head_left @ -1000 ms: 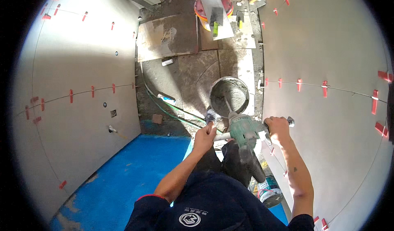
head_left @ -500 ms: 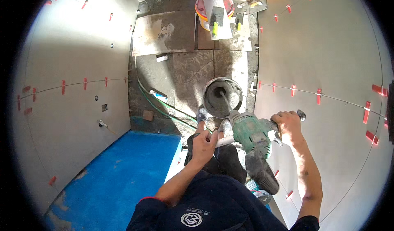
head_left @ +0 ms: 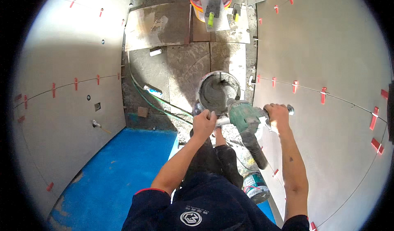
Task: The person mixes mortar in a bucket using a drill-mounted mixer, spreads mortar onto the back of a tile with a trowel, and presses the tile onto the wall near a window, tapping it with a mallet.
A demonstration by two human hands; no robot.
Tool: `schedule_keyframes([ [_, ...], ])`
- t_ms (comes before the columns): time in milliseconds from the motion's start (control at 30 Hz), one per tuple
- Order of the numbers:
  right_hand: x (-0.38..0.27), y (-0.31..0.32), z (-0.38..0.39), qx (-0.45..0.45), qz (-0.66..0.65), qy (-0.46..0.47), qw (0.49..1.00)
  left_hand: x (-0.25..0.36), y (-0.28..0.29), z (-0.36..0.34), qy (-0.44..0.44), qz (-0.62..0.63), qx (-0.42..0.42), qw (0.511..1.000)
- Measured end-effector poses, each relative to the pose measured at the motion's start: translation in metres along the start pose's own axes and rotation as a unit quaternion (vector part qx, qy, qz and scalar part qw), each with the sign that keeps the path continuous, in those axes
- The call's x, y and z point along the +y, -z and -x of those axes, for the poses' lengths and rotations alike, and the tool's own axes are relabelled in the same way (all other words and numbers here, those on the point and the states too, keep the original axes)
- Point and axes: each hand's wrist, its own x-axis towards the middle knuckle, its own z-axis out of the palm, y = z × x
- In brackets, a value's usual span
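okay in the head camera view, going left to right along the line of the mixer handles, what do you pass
Left tiled wall → green hose → left hand on one handle → green mixer drill → right hand on the other handle → right tiled wall.

1. The green power mixer [head_left: 245, 118] sits level between both sets of fingers, which wrap its side handles.
2. The grey bucket [head_left: 218, 92] stands upright just beyond the fingers, holding wet grey mortar, with the mixer's shaft dipped into it.
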Motion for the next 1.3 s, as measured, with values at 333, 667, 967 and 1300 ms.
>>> schedule_keyframes([
  [333,-0.018,-0.049,-0.015,-0.073,0.039,-0.03,0.996,-0.057,-0.014,-0.023,-0.001,-0.028,0.026,0.999],
  [667,-0.023,0.058,0.065,0.024,-0.083,-0.058,0.995,0.05,0.043,0.031,-0.054,-0.001,-0.011,0.998],
  [967,-0.026,0.05,0.129,0.018,-0.128,-0.18,0.975,0.09,0.032,0.028,-0.165,-0.013,-0.04,0.985],
  [1300,-0.05,-0.105,0.112,-0.055,-0.244,-0.332,0.909,0.021,-0.075,-0.07,-0.044,0.124,0.116,0.985],
])
